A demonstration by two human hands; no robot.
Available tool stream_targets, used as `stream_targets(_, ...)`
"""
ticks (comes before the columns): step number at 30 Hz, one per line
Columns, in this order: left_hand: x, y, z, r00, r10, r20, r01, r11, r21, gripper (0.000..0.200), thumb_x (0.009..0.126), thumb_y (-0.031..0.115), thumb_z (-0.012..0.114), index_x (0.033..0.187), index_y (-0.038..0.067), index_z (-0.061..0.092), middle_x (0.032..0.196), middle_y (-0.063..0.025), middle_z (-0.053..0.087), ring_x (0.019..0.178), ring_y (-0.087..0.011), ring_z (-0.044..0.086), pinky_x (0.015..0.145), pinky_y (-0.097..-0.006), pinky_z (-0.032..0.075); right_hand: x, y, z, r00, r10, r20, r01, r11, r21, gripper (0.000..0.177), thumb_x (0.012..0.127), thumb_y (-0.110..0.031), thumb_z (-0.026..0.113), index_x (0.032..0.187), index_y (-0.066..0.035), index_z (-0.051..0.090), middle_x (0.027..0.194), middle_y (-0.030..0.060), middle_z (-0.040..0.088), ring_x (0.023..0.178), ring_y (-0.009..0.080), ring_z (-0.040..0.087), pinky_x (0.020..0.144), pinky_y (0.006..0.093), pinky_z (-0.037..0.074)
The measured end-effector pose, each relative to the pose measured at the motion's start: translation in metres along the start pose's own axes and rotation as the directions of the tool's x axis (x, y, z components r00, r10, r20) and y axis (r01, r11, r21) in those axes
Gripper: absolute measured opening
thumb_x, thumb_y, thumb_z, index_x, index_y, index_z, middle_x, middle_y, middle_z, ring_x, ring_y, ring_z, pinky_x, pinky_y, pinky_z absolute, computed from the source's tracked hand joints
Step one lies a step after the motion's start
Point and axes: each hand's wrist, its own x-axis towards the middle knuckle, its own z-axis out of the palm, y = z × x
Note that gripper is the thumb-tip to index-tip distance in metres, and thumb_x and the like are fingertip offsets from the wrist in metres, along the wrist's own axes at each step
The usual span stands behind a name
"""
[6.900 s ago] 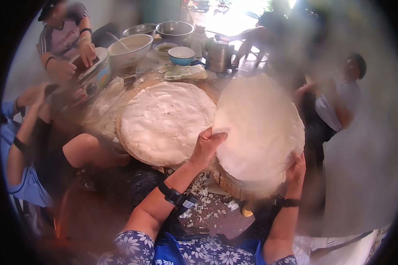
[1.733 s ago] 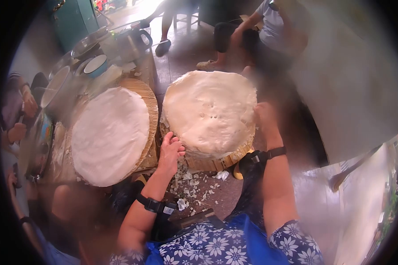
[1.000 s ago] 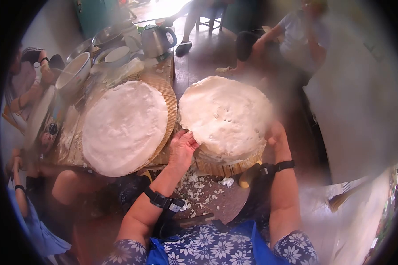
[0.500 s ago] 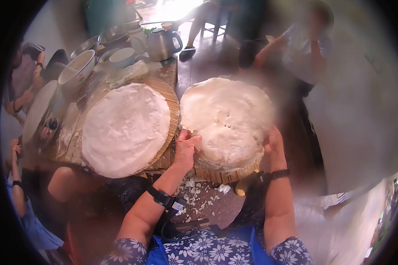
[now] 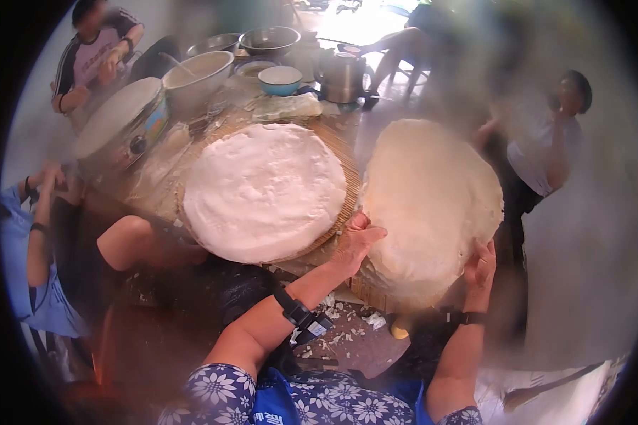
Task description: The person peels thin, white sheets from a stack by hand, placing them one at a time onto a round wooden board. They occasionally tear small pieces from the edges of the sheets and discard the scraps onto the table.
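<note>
A thin, pale round sheet of dough (image 5: 432,202) lies over a round slatted mat (image 5: 376,290) in front of me on the right. My left hand (image 5: 358,241) pinches the sheet's near-left edge between thumb and fingers. At its near-right edge, my right hand (image 5: 480,265) has its fingers closed on the rim, partly hidden by the sheet. To the left, another white round of dough (image 5: 266,193) rests on a second slatted mat (image 5: 344,159), touched by neither hand.
Behind stand a steel kettle (image 5: 340,78), a blue bowl (image 5: 280,81), a large white bowl (image 5: 198,69) and a steel bowl (image 5: 269,40). People sit at left and right. Scraps (image 5: 340,329) litter the surface near my lap.
The view has swung left, so everything sits further right. The sheet between my hands now looks smoother and longer, and the pitted surface seen before is covered. Both hands still grip its edge.
</note>
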Motion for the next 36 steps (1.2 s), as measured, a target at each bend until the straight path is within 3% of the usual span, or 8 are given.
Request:
stream_targets(8, -0.031, 0.124, -0.043, 0.923, 0.328, -0.203, -0.360, 0.920, -0.151, 0.028, 0.078, 0.008, 0.062, 0.105, 0.001, 0.060, 0.093, -0.0053, 0.064, 0.078, -0.0133, 0.062, 0.071, -0.0271, 0.052, -0.012, 0.023, 0.107, 0.967, 0.028, 0.252, -0.031, 1.000, 0.007, 0.035, 0.087, 0.001, 0.049, 0.121, -0.002, 0.046, 0.118, 0.0103, 0.056, 0.108, 0.0209, 0.056, 0.092, 0.0343, 0.047)
stream_targets(12, -0.052, 0.179, -0.097, 0.797, 0.457, -0.395, -0.498, 0.867, -0.001, 0.021, 0.080, 0.007, 0.058, 0.100, 0.000, 0.060, 0.088, -0.0038, 0.064, 0.075, -0.0110, 0.059, 0.070, -0.0249, 0.049, -0.012, 0.046, 0.191, 0.938, 0.052, 0.343, -0.023, 0.996, -0.089, 0.028, 0.086, 0.002, 0.050, 0.113, -0.001, 0.050, 0.106, 0.0084, 0.060, 0.096, 0.0167, 0.060, 0.085, 0.0302, 0.049)
stream_targets(15, -0.063, 0.201, -0.141, 0.707, 0.458, -0.538, -0.521, 0.853, 0.042, 0.020, 0.080, 0.005, 0.057, 0.099, 0.000, 0.060, 0.088, -0.0049, 0.064, 0.076, -0.0117, 0.060, 0.071, -0.0252, 0.048, -0.009, 0.071, 0.236, 0.904, 0.157, 0.397, -0.152, 0.987, -0.044, 0.022, 0.085, 0.002, 0.050, 0.107, -0.001, 0.053, 0.096, 0.0058, 0.062, 0.082, 0.0126, 0.060, 0.077, 0.0268, 0.050)
stream_targets(18, -0.069, 0.206, -0.191, 0.643, 0.443, -0.625, -0.437, 0.882, 0.175, 0.036, 0.079, 0.003, 0.055, 0.114, -0.001, 0.050, 0.097, -0.0081, 0.059, 0.084, -0.0147, 0.057, 0.076, -0.0272, 0.046, -0.001, 0.105, 0.252, 0.882, 0.161, 0.444, -0.054, 0.968, -0.244, 0.021, 0.085, 0.004, 0.049, 0.104, -0.001, 0.054, 0.092, 0.0043, 0.062, 0.075, 0.0100, 0.059, 0.072, 0.0246, 0.050)
stream_targets(24, -0.083, 0.211, -0.214, 0.598, 0.411, -0.688, -0.323, 0.909, 0.263, 0.048, 0.080, 0.003, 0.053, 0.125, -0.001, 0.040, 0.112, -0.0104, 0.049, 0.099, -0.0158, 0.050, 0.085, -0.0283, 0.041, -0.027, 0.119, 0.269, 0.887, 0.378, 0.265, -0.265, 0.887, -0.379, 0.022, 0.081, 0.000, 0.049, 0.102, -0.003, 0.055, 0.093, 0.0051, 0.061, 0.077, 0.0143, 0.061, 0.063, 0.0305, 0.054)
stream_targets(29, -0.077, 0.210, -0.224, 0.520, 0.440, -0.732, -0.463, 0.865, 0.191, 0.047, 0.082, 0.004, 0.051, 0.127, 0.001, 0.040, 0.112, -0.0078, 0.047, 0.101, -0.0155, 0.048, 0.090, -0.0286, 0.038, -0.036, 0.117, 0.281, 0.935, 0.305, 0.180, -0.202, 0.877, -0.437, 0.019, 0.081, -0.007, 0.050, 0.098, -0.002, 0.056, 0.073, -0.0007, 0.054, 0.057, 0.0072, 0.050, 0.050, 0.0206, 0.042)
stream_targets(33, -0.070, 0.209, -0.241, 0.450, 0.417, -0.790, -0.622, 0.781, 0.057, 0.043, 0.082, 0.008, 0.053, 0.124, 0.004, 0.044, 0.107, -0.0053, 0.047, 0.096, -0.0142, 0.047, 0.088, -0.0268, 0.037, -0.030, 0.116, 0.275, 0.931, 0.283, 0.231, -0.141, 0.863, -0.485, 0.018, 0.080, -0.006, 0.050, 0.097, -0.003, 0.056, 0.075, 0.0012, 0.055, 0.060, 0.0096, 0.053, 0.051, 0.0230, 0.046)
stream_targets(36, -0.079, 0.215, -0.235, 0.449, 0.313, -0.837, -0.553, 0.833, 0.015, 0.040, 0.083, 0.013, 0.054, 0.122, 0.005, 0.046, 0.106, -0.0054, 0.048, 0.091, -0.0134, 0.046, 0.082, -0.0254, 0.038, -0.032, 0.117, 0.270, 0.928, 0.289, 0.236, -0.116, 0.824, -0.555, 0.019, 0.078, -0.002, 0.050, 0.096, -0.002, 0.056, 0.077, 0.0035, 0.058, 0.061, 0.0123, 0.057, 0.048, 0.0256, 0.050)
